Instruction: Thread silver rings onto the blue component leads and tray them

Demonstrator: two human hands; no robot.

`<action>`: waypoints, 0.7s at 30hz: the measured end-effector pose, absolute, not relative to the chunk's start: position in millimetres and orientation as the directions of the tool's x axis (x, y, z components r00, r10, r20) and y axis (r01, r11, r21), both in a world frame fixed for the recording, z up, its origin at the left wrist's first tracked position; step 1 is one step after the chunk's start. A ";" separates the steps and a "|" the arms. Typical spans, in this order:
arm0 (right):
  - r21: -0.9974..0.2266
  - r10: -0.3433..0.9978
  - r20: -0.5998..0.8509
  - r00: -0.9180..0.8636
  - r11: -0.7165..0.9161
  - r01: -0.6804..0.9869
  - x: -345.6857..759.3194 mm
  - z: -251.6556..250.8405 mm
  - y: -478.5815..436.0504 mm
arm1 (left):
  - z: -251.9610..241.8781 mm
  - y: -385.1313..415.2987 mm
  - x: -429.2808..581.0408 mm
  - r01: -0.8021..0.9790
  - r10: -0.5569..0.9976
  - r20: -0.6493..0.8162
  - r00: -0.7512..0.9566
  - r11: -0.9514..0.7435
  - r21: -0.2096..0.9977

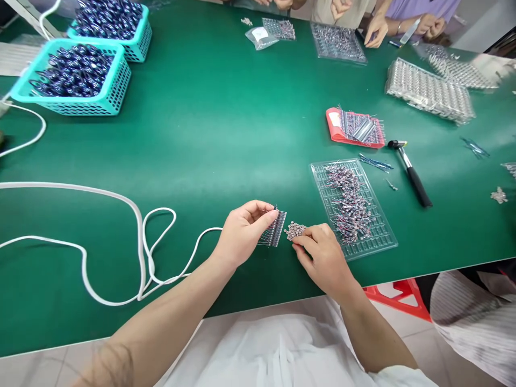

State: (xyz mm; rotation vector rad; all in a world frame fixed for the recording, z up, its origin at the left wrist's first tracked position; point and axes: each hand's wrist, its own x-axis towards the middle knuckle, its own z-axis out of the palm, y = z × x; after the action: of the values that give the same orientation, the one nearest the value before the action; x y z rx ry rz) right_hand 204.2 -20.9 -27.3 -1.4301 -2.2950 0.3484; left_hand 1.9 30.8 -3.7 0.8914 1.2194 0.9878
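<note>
We work close to the near edge of the green table (226, 134); a broad bare stretch lies to the far left of our hands, bounded by the looped white cable (141, 236) on the left and the clear tray of wired parts (381, 236) just to the right. Both forearms reach in from the near edge, angled toward each other. Our left hand (242, 234) is raised a little, fingers pinched around a small comb-like strip of leaded components (276, 228), which juts right from the fingertips. Our right hand (322, 258) rests on the table, thumb and forefinger closed at the near edge of a little pile of small metal pieces (295, 230); we cannot tell whether one is gripped. Strip and pile lie just beside each other.
</note>
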 end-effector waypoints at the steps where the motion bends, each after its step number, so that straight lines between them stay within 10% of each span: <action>1: -0.416 0.895 0.220 -0.387 0.445 0.793 203.6 -29.0 -20.7 | -3.3 30.6 1.8 -0.114 0.942 -0.329 0.070 0.335 0.935; 14: -0.432 0.889 0.281 -0.360 0.453 0.780 207.6 -30.2 -29.4 | 0.6 31.2 2.8 -0.130 0.932 -0.352 0.080 0.360 0.924; 21: -0.841 0.943 0.231 -0.240 0.318 0.437 212.1 17.9 -44.1 | 0.3 30.4 2.4 -0.125 0.939 -0.337 0.070 0.344 0.931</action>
State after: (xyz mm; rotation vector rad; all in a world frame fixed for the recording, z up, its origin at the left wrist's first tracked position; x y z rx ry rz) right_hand 212.1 -44.1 17.9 -1.2291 -1.8234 0.8399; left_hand 2.4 30.4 0.3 0.8780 1.2215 0.9796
